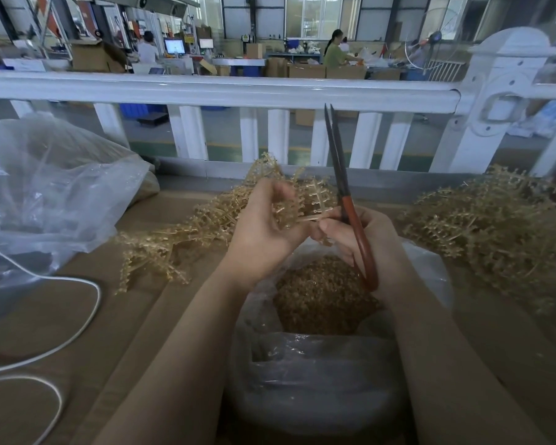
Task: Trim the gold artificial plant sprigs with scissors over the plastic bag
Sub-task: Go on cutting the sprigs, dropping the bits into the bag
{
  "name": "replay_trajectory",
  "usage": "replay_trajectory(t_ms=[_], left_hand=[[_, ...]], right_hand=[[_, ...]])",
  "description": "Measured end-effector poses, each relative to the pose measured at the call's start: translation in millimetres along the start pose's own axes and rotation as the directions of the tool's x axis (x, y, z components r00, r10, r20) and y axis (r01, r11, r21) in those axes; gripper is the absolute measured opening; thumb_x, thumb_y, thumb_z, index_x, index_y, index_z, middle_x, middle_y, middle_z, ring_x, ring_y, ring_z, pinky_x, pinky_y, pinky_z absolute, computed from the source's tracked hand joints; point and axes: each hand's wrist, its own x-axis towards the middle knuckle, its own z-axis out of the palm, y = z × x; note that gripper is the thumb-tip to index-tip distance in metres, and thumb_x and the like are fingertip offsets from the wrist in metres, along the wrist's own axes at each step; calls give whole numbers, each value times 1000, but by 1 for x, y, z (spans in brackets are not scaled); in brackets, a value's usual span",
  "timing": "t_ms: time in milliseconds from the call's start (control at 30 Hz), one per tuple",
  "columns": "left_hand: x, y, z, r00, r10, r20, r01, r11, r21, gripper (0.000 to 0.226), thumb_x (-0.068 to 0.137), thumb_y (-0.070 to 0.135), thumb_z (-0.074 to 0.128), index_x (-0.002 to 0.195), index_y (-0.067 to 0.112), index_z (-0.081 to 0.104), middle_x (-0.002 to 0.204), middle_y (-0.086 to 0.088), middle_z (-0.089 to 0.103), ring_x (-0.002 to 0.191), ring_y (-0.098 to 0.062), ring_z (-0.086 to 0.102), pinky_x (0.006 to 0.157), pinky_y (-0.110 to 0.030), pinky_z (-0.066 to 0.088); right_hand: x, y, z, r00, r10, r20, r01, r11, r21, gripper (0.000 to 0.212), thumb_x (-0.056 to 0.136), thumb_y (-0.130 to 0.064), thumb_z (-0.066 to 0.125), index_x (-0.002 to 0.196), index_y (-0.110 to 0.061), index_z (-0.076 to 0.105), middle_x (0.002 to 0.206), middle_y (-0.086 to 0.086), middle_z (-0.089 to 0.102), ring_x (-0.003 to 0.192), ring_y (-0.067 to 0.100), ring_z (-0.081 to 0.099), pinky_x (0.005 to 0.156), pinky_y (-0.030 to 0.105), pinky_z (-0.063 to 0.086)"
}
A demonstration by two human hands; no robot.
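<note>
The left hand (264,226) grips a gold sprig (305,200) above the open plastic bag (318,364), which holds trimmings. The right hand (363,236) is closed around the scissors (344,187), blades shut and pointing up. More sprigs (495,226) lie heaped at right.

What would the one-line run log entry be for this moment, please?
left hand: holds gold sprig | right hand: holds scissors, blades up, nearly closed | plastic bag: below hands, holds trimmings
</note>
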Motion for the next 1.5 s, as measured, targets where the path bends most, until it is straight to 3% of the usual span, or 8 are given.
replay_trajectory(t_ms=[167,300,500,767,967,1133,1300,1500], left_hand=[[3,-1,-6,903,-378,203,428,817,-385,108,58,32,94,147,14,36,137,-12,56,123,-25,59,106,-41,46],[3,-3,-5,884,-349,310,462,752,-471,42,62,23,84,100,9,69,78,-2,71,60,-12,57,60,-23,47],[2,-4,-4,889,-391,239,457,777,-432,8,80,12,77,78,6,72,58,2,58,46,-7,40,44,-17,31],[1,-1,0,878,-387,280,478,736,-480,16,98,10,58,86,2,67,72,-8,73,60,-15,66,57,-24,55],[-1,-4,-2,882,-406,241,471,781,-409,13,75,24,81,72,16,71,53,2,48,48,-9,40,48,-18,39],[-2,-4,-1,859,-468,206,507,728,-461,47,62,27,84,96,-3,73,52,3,46,48,-10,30,45,-20,26],[-2,-6,-3,830,-491,264,557,704,-442,23,74,31,80,67,12,69,52,5,56,44,-6,36,41,-16,29],[-3,-5,-1,851,-454,263,524,702,-483,8,61,21,83,67,18,78,51,8,57,46,-5,36,44,-15,31]], right_hand=[[-2,-1,0,998,-33,47,31,998,56,6,91,-2,68,90,-7,72,75,8,73,50,0,61,50,8,45],[-2,-1,0,996,-62,62,60,997,42,22,91,1,67,80,-16,75,73,7,73,50,0,61,50,8,46],[0,1,2,999,-21,25,23,997,-68,9,89,-3,71,84,-10,73,80,11,74,51,-2,60,51,7,44],[6,7,1,995,76,-69,-82,993,-80,8,83,-11,80,87,-11,73,62,-8,66,49,-4,58,49,7,41],[8,9,1,996,69,-52,-77,982,-170,13,81,-18,82,91,-13,75,79,-2,74,67,2,69,60,10,49],[7,8,3,998,61,-10,-62,985,-160,13,83,-10,80,95,-9,75,82,-1,75,74,5,71,68,14,52],[6,8,3,999,45,-19,-47,992,-118,15,82,-5,79,95,-11,75,96,11,75,95,25,73,96,41,55],[7,9,3,1000,-19,-8,17,985,-173,14,79,-13,83,89,-19,76,88,-1,76,85,14,72,81,23,57]])
